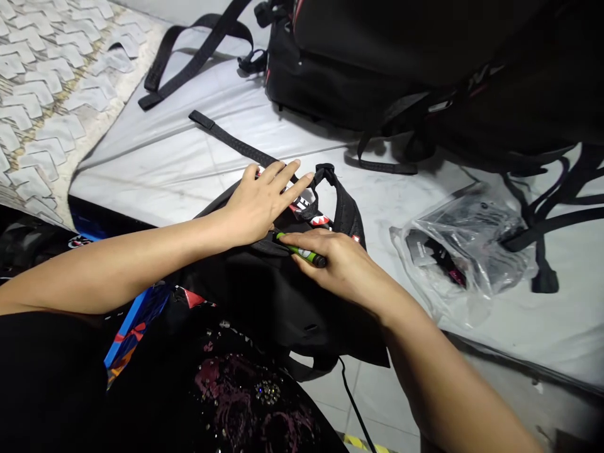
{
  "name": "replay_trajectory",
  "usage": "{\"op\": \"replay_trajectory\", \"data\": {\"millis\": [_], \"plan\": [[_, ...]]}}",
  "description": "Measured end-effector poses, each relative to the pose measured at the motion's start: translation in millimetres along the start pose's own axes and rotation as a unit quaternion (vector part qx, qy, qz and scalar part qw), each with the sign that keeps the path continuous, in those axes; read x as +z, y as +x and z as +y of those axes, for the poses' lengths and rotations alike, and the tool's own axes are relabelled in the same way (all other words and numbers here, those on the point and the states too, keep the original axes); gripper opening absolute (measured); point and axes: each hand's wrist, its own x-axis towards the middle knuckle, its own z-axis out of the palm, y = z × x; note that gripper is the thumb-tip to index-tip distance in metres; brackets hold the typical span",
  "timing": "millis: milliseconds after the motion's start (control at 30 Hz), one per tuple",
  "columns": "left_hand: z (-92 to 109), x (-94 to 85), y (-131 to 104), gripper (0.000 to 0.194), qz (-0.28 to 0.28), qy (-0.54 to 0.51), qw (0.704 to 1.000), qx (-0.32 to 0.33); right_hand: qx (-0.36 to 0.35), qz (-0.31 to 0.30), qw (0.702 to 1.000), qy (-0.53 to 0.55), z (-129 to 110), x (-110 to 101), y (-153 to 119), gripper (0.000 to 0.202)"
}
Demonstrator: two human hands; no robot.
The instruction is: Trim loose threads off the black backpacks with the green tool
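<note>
"What's at the far left?"

"A sheet covered in white chevron pieces (42, 100), beside a pale-covered table (160, 160). A loose black strap (236, 145) runs across the table toward the work."

"And the left hand (264, 201)?"

"Palm down with its fingers spread, lying on the black bag (264, 283) near the person's lap. It seems to be steadying it."

"Where's the pen?"

"Just right of that hand: a green pen (307, 255), its far end tucked close to the left thumb. The right hand (337, 258) pinches it, thumb and fingers along the barrel."

"So how far along is it?"

"Under way, I'd judge, since the pen is at the bag and both hands are engaged. No mark made by it shows, and the far end is partly hidden, so I can't tell how much is done or what is left."

"And farther right?"

"A padded strap (348, 214) beside the right hand, then a big black bag (377, 63) higher up, and a clear plastic bag (495, 270) with something dark inside."
</note>
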Motion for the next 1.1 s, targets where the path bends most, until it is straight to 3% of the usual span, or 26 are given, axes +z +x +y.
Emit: {"op": "replay_trajectory", "data": {"millis": [400, 1100], "plan": [[0, -0.2, 0, 0.095, -0.017, 0.006, 1.0, -0.007, 0.058, -0.044, 0.997, -0.025, -18, -9, 7, 0.035], [-2, 2.0, 0, 0.092, -0.017, -0.011, 1.0, 0.0, 0.124, 0.018, 0.992, -0.017, -24, 3, 2, 0.03]]}}
